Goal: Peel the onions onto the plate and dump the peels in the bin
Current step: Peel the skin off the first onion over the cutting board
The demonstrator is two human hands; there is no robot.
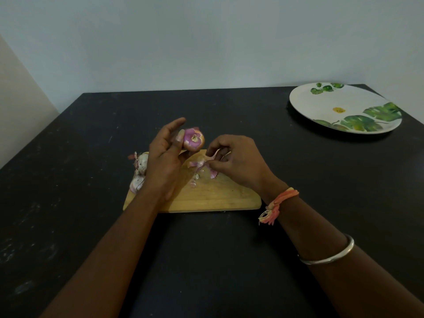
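Head view: peeling underway; left hand (164,154) grips the onion (194,139), right hand (231,158) pinches a peel (202,165) over the board (206,196). Next, probably strip remaining skin.

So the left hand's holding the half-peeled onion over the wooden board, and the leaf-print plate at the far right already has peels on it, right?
Not quite. The head view shows the plate bare, with no peels on it; the loose peels lie on the wooden board. The rest stands: the left hand holds the half-peeled onion over the board.
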